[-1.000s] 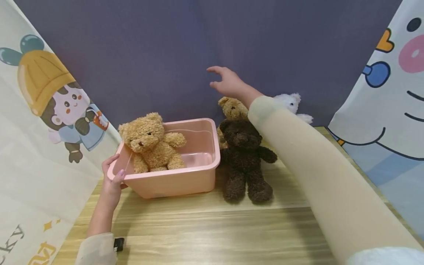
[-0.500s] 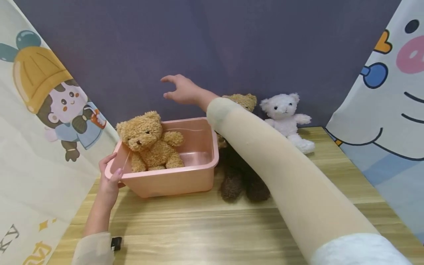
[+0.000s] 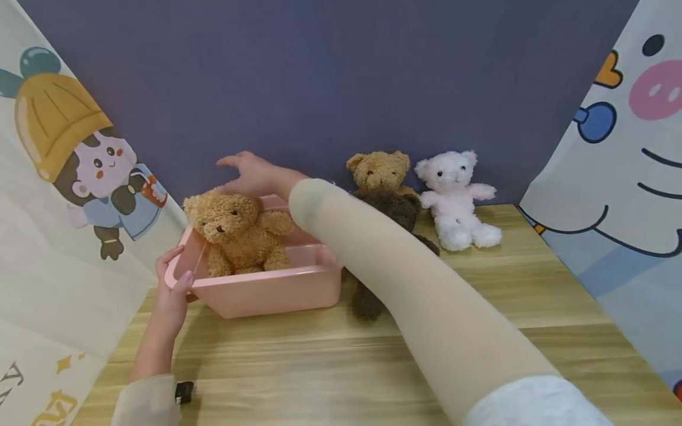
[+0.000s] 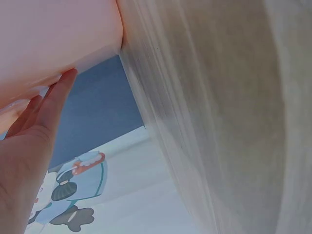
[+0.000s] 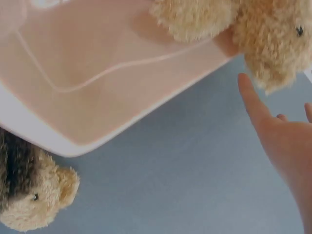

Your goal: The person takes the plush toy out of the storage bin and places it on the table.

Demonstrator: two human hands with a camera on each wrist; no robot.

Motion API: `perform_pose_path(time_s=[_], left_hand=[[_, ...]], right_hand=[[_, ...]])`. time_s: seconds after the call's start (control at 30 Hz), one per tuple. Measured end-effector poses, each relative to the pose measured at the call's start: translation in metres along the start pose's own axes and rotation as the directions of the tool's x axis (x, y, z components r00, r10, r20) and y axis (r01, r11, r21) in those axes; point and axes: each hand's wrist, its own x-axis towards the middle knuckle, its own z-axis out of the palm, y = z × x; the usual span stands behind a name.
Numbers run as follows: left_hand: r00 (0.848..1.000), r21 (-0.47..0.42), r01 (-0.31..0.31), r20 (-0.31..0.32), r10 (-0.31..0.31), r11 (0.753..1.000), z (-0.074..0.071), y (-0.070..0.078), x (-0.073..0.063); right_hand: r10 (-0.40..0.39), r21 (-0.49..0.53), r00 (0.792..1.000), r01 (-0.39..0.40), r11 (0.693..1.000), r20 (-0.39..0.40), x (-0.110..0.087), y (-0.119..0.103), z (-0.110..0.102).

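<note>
A light-brown teddy bear (image 3: 237, 231) sits in the left part of a pink plastic tub (image 3: 269, 294), its head above the rim. With thumb and fingers, my left hand (image 3: 173, 299) grips the tub's left front corner; in the left wrist view its fingers lie against the tub's outer wall. My right hand (image 3: 253, 174) hovers just behind the bear's head, thumb and fingers spread and holding nothing. In the right wrist view, the thumb (image 5: 251, 97) is close to the bear's ear, apparently with a small gap. The right forearm crosses above the tub's right side.
Right of the tub, a dark-brown bear (image 3: 394, 207), partly hidden by the right arm, sits before another light-brown bear (image 3: 379, 170). A white bear (image 3: 455, 195) sits farther right on the wooden table (image 3: 288, 367). A dark backdrop (image 3: 319, 77) rises behind.
My right hand has swept left and down, from above the other bears to behind the bear in the tub. The white bear is now uncovered. My left hand keeps its grip.
</note>
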Motion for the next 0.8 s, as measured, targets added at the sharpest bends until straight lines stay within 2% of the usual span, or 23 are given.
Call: perform_pose_path(time_s=[0.2, 0.3, 0.53, 0.67, 0.8], left_hand=[[1.0, -0.01, -0.027, 0.012, 0.028, 1.0, 0.0, 0.001, 0.0], [0.999, -0.012, -0.04, 0.014, 0.04, 0.999, -0.001, 0.0, -0.001], [0.998, -0.019, -0.058, 0.006, 0.058, 0.998, -0.001, -0.003, -0.001], [0.998, -0.015, -0.065, 0.014, 0.065, 0.998, -0.002, -0.003, -0.001], [0.998, -0.005, -0.056, 0.018, 0.056, 0.998, -0.002, -0.003, -0.001]], right_hand=[[-0.014, 0.109, 0.999, 0.009, 0.994, 0.051, 0.005, -0.003, 0.017], [-0.015, 0.05, 0.997, 0.011, 0.999, 0.079, 0.007, -0.004, 0.023], [0.081, -0.154, 0.991, -0.064, 0.986, 0.106, 0.002, -0.008, 0.029], [0.103, -0.189, 0.99, -0.084, 0.978, 0.092, 0.0, -0.007, 0.032], [0.098, -0.178, 0.99, -0.079, 0.981, 0.099, 0.001, -0.004, 0.036]])
